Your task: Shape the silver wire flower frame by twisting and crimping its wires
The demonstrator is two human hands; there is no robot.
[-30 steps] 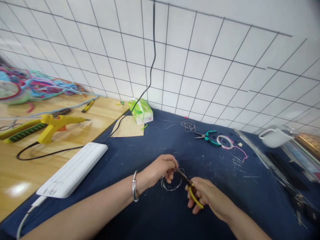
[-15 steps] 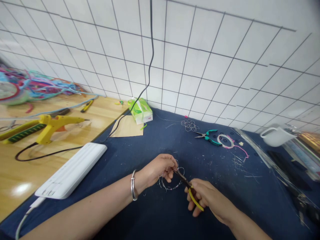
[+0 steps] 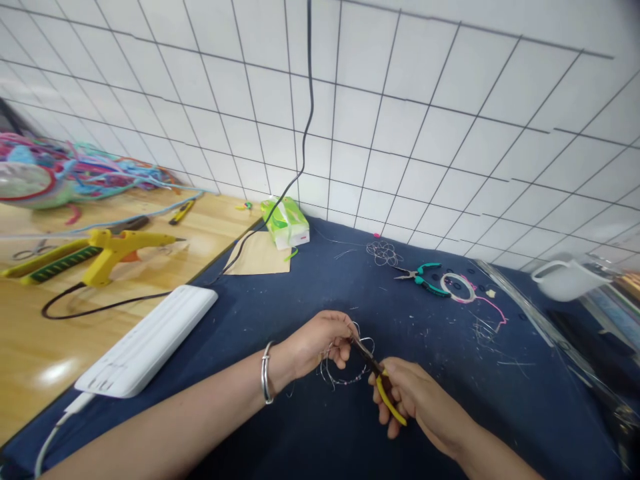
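Pinched in the fingers of my left hand [image 3: 325, 341] is a thin wire loop strung with small beads, a beaded wire ring [image 3: 345, 383] that hangs below the fingertips. My right hand [image 3: 413, 393] is wrapped round the yellow handles of a pair of pliers [image 3: 373, 365]. The dark jaws of the pliers reach up to the wire at my left fingertips. Whether the jaws are closed on the wire is too small to tell. A silver bangle [image 3: 267, 373] circles my left wrist.
Teal-handled pliers [image 3: 425, 279], a coil of wire [image 3: 384, 253] and a white ring spool [image 3: 457, 288] lie on the dark blue cloth. Wire scraps [image 3: 484, 332] are scattered at the right. A white power bank [image 3: 150, 340], tissue pack [image 3: 286, 223] and yellow glue gun [image 3: 107, 253] sit leftward. A white mug [image 3: 570, 279] stands right.
The view has shifted slightly, so the background sits a little further right. Both hands keep nearly the same pose, with the pliers still at the wire.
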